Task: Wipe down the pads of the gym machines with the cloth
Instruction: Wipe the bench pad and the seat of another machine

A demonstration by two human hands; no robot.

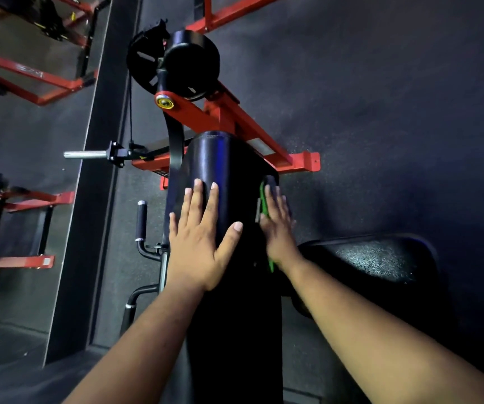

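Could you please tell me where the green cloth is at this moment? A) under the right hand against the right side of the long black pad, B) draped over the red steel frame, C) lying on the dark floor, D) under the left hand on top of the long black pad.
A: the green cloth shows under the right hand, pressed flat against the right side of the long black pad.

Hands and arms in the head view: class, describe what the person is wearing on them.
Both forearms are bare to the frame's lower edge, with no sleeves visible. The left hand and right hand have no gloves, and no rings, watch or wristbands are visible. The fingernails are short and unpainted.
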